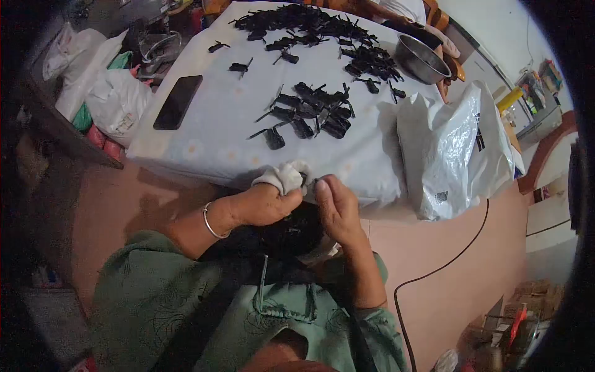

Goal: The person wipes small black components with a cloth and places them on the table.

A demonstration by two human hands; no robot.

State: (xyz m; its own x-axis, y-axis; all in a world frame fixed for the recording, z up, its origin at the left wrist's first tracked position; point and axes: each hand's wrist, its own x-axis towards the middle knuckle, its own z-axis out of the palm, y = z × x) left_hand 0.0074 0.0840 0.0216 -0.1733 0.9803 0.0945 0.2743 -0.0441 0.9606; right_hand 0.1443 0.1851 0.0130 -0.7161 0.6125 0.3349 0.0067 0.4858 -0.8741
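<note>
My left hand [269, 195] is closed in front of the table edge, with a white cloth or partial glove [288, 177] over its fingers. A small black part [304, 179] shows at its fingertips, mostly hidden. My right hand [338, 208] is pinched close beside it, thumb and finger together. What the right fingers grip is too small to make out. Below both hands is a dark mass [291, 229], perhaps a bag or container at my lap. Just beyond, a small pile of black plastic parts with thin stems [316, 108] lies on the table.
On the pale-covered table [217, 142] are a black phone [178, 102], a larger heap of black parts [304, 22], a metal bowl [423, 59] and a white plastic bag [455, 149]. Another person [406, 11] sits beyond. A cable [434, 273] crosses the floor; bags [118, 102] stand left.
</note>
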